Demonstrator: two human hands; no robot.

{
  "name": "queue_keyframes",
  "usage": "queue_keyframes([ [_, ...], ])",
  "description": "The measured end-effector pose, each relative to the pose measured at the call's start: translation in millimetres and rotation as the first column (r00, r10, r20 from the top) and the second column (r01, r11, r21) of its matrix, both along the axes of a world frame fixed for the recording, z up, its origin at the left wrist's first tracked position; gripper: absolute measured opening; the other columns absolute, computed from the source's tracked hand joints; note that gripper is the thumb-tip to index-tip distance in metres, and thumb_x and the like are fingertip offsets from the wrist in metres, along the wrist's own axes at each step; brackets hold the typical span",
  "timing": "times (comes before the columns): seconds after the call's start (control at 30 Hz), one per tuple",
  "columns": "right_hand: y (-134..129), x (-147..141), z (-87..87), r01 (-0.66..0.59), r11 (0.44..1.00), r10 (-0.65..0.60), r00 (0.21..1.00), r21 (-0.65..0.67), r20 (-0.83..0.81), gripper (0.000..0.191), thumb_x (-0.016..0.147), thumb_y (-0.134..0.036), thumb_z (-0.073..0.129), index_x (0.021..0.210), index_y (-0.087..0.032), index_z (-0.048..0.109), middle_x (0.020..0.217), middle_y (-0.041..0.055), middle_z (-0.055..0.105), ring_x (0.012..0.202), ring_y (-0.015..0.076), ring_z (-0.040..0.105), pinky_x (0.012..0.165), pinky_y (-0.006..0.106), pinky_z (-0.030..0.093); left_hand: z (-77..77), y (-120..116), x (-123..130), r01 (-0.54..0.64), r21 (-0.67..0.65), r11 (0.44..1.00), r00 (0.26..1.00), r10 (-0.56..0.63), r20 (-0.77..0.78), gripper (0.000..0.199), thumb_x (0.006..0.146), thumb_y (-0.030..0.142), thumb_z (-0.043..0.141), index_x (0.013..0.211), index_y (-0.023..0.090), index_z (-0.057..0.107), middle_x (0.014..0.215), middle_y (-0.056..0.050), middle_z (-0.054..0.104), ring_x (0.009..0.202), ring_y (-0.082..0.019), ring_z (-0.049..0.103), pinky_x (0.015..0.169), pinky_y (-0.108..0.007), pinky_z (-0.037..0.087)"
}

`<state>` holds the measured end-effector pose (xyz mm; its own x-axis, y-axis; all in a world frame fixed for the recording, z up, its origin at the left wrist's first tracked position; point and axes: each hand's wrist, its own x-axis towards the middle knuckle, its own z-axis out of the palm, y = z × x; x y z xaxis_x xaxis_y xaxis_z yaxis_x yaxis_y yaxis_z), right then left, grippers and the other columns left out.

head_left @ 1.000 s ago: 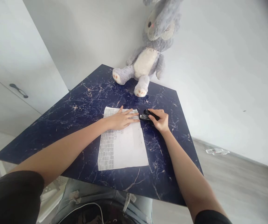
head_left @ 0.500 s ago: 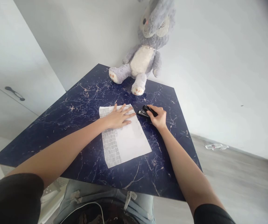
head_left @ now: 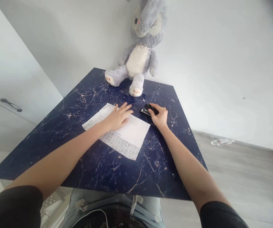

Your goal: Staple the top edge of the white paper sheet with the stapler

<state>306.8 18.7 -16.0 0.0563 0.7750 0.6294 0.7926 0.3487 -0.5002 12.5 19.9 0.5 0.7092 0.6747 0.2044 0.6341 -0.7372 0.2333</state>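
Note:
A white sheet of paper (head_left: 136, 129) with a grey printed block pattern along one side lies at an angle on the dark blue marbled table (head_left: 108, 174). On its upper part rests my left hand (head_left: 118, 118), palm down with the fingers spread and slightly blurred. My right hand (head_left: 159, 116) is wrapped round a black stapler (head_left: 146, 110) just right of the paper. The stapler's jaws point left, and its front end is a short way from the sheet.
A grey plush toy (head_left: 138, 60) sits at the back of the table against the white wall. A cabinet with a dark handle (head_left: 11, 105) stands at the left. Some clear plastic (head_left: 222, 142) lies on the floor at the right.
The paper has turned counterclockwise, so its printed strip now faces the table's front edge instead of the left. My left hand has shifted slightly left. The stapler's jaws look wider apart.

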Motion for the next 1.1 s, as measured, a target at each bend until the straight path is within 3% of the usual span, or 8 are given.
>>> queue_keyframes([
  [0.07, 0.3, -1.1, -1.0, -0.004, 1.000, 0.004, 0.999, 0.004, 0.039, 0.027, 0.092, -0.033, 0.067, 0.116, -0.025, 0.078, 0.112, 0.0079, 0.082, 0.099, 0.0317, 0.077, 0.103, 0.054, 0.049, -1.2, -2.2, 2.8, 0.131, -0.059, 0.990, 0.991, -0.132, -0.024, 0.048, 0.109, 0.038, 0.042, 0.156, 0.032, 0.049, 0.168, -0.008, 0.041, 0.158, -0.034, 0.030, 0.128, -0.064, 0.016],
  [0.1, 0.5, -1.5, -1.6, -0.006, 1.000, 0.006, 0.998, 0.002, 0.056, 0.028, 0.092, -0.032, 0.067, 0.117, -0.026, 0.077, 0.112, 0.0081, 0.082, 0.099, 0.0317, 0.077, 0.103, 0.054, 0.048, -2.5, -2.7, 3.5, 0.138, -0.058, 0.989, 0.990, -0.139, -0.025, 0.047, 0.109, 0.039, 0.044, 0.155, 0.034, 0.051, 0.164, -0.008, 0.046, 0.154, -0.033, 0.037, 0.128, -0.064, 0.016],
  [0.23, 1.7, -2.0, -3.5, -0.005, 1.000, 0.007, 0.996, -0.020, 0.088, 0.029, 0.093, -0.030, 0.065, 0.120, -0.026, 0.075, 0.116, 0.0081, 0.081, 0.101, 0.0316, 0.076, 0.104, 0.054, 0.045, -5.0, 1.5, -1.3, -0.025, 0.064, 0.998, 0.999, 0.027, -0.036, 0.039, 0.107, 0.036, 0.050, 0.143, 0.031, 0.061, 0.139, -0.012, 0.059, 0.130, -0.034, 0.056, 0.124, -0.067, 0.020],
  [0.33, 2.5, -1.4, -4.4, -0.021, 0.999, 0.023, 0.996, -0.027, 0.087, 0.030, 0.094, -0.029, 0.064, 0.122, -0.025, 0.074, 0.119, 0.0086, 0.080, 0.104, 0.0320, 0.076, 0.104, 0.054, 0.043, -2.7, 7.5, -8.3, -0.119, 0.135, 0.984, 0.988, 0.131, -0.086, 0.036, 0.107, 0.031, 0.046, 0.137, 0.025, 0.064, 0.125, -0.015, 0.060, 0.120, -0.035, 0.057, 0.113, -0.062, 0.036],
  [0.43, 2.7, -0.8, -4.8, -0.039, 0.999, 0.041, 0.995, -0.024, 0.094, 0.030, 0.094, -0.028, 0.063, 0.123, -0.025, 0.073, 0.119, 0.0086, 0.080, 0.106, 0.0318, 0.075, 0.103, 0.053, 0.042, 1.1, 10.8, -12.6, -0.144, 0.139, 0.980, 0.981, 0.160, -0.114, 0.034, 0.107, 0.024, 0.040, 0.129, 0.021, 0.065, 0.119, -0.016, 0.060, 0.115, -0.034, 0.059, 0.099, -0.052, 0.047],
  [0.73, -1.7, -2.4, -1.2, -0.108, 0.994, 0.110, 0.981, -0.024, 0.160, 0.032, 0.097, -0.026, 0.057, 0.126, -0.022, 0.071, 0.119, 0.0100, 0.079, 0.105, 0.0294, 0.073, 0.098, 0.048, 0.043, 14.9, 15.4, -19.5, -0.200, 0.078, 0.977, 0.975, 0.206, -0.082, 0.025, 0.107, 0.020, 0.039, 0.116, 0.019, 0.062, 0.105, -0.011, 0.071, 0.098, -0.029, 0.066, 0.091, -0.045, 0.048],
  [0.97, -5.0, -3.9, 1.0, -0.203, 0.979, 0.204, 0.952, -0.027, 0.230, 0.033, 0.104, -0.032, 0.049, 0.129, -0.021, 0.069, 0.118, 0.0107, 0.078, 0.100, 0.0275, 0.071, 0.094, 0.046, 0.041, 1.8, 12.9, -12.9, -0.166, 0.187, 0.968, 0.983, 0.176, -0.043, 0.047, 0.102, 0.006, 0.036, 0.141, 0.022, 0.058, 0.134, -0.016, 0.062, 0.123, -0.033, 0.058, 0.101, -0.050, 0.044],
  [1.1, -5.3, -3.7, 0.8, -0.214, 0.976, 0.214, 0.946, -0.027, 0.243, 0.035, 0.106, -0.036, 0.047, 0.130, -0.021, 0.068, 0.119, 0.0112, 0.077, 0.101, 0.0277, 0.071, 0.094, 0.046, 0.041, -2.5, 1.9, 2.3, 0.040, 0.144, 0.989, 0.999, -0.038, -0.015, 0.040, 0.106, 0.012, 0.038, 0.137, 0.021, 0.062, 0.153, -0.013, 0.055, 0.141, -0.031, 0.049, 0.113, -0.049, 0.040],
])
